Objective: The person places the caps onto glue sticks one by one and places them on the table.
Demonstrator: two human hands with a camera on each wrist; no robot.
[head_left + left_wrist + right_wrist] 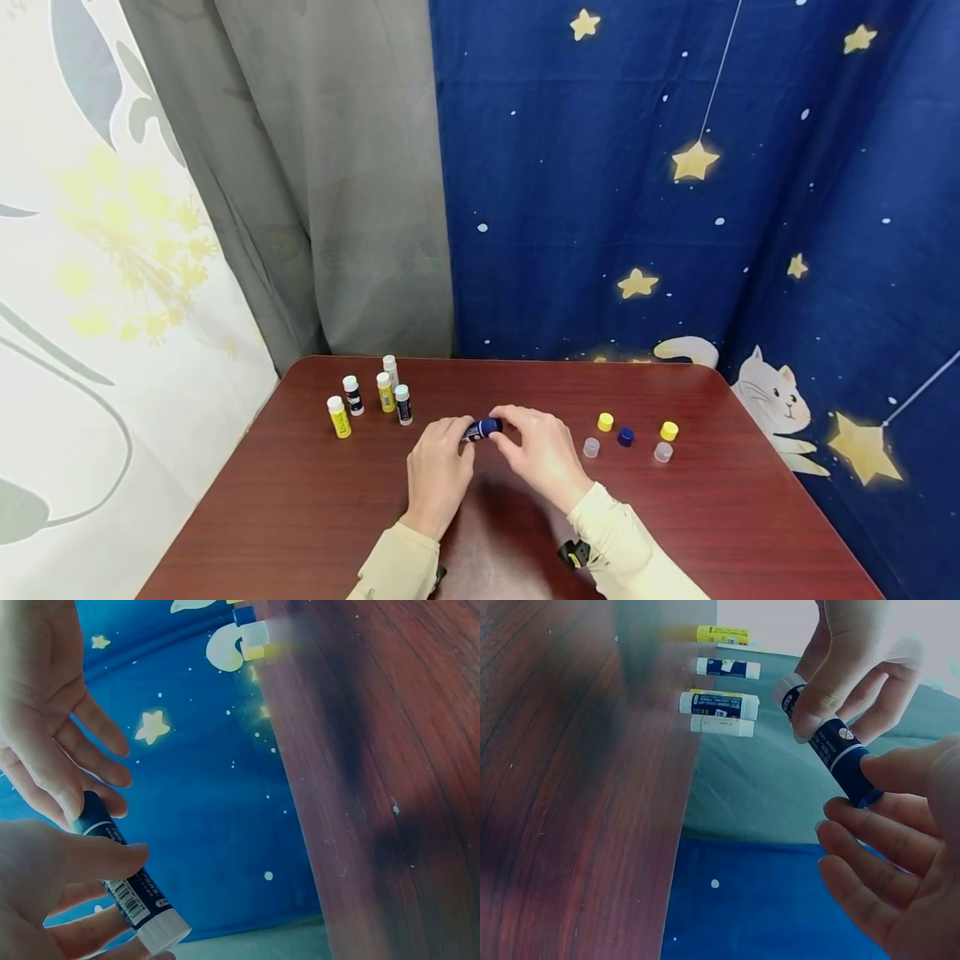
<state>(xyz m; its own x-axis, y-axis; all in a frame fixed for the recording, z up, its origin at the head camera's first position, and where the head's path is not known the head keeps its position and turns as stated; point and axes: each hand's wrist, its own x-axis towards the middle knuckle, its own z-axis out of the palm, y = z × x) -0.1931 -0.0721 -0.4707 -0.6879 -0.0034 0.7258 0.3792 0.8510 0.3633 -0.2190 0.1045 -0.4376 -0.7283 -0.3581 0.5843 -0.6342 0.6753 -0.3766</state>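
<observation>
A dark blue glue stick is held tilted above the middle of the table. My left hand grips its body; in the left wrist view the thumb lies across the label, and a white end sticks out past the fingers. At the other end, my right hand pinches the blue cap between thumb and index finger. Its other fingers are spread loosely in the right wrist view. The cap is on the stick; whether it is fully seated I cannot tell.
Several glue sticks stand upright with white tops at the back left, among them a yellow one and a dark blue one. Loose caps lie to the right: yellow, blue and clear. Curtains hang behind the table.
</observation>
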